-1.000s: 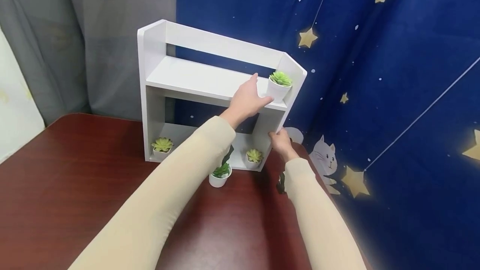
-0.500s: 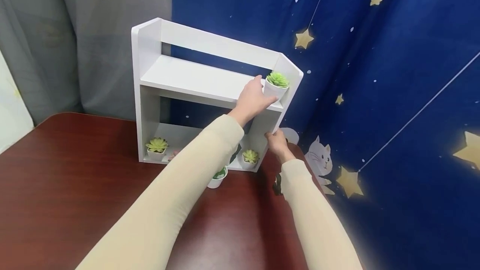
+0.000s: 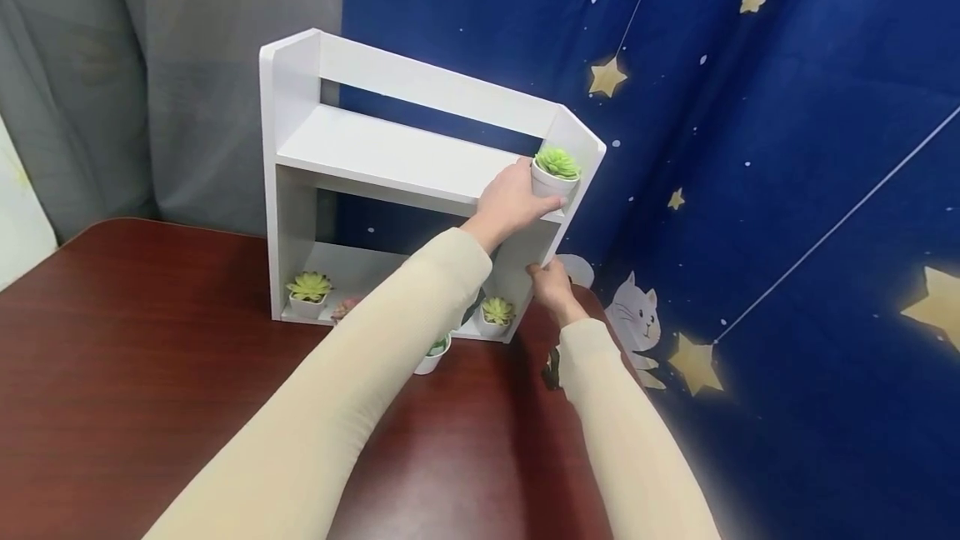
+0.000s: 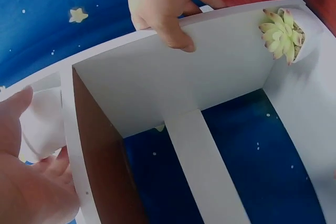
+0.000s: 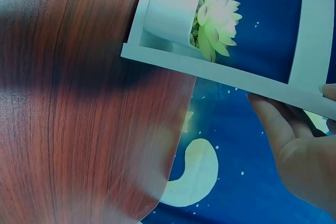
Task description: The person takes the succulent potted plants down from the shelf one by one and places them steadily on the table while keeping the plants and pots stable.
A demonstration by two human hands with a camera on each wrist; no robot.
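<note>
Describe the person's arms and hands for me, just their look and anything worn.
Both the left sleeve and the right sleeve are long, plain and cream-coloured, with no visible print, and end at the wrist. The left hand and right hand are bare, without gloves. A dark object shows beneath the right cuff, too unclear to identify.

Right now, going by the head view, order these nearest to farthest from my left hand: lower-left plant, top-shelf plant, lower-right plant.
1. Top-shelf plant: at the right end, held by your left hand.
2. Lower-right plant: one level down, in the right corner.
3. Lower-left plant: same lower level, at the opposite, left end.
</note>
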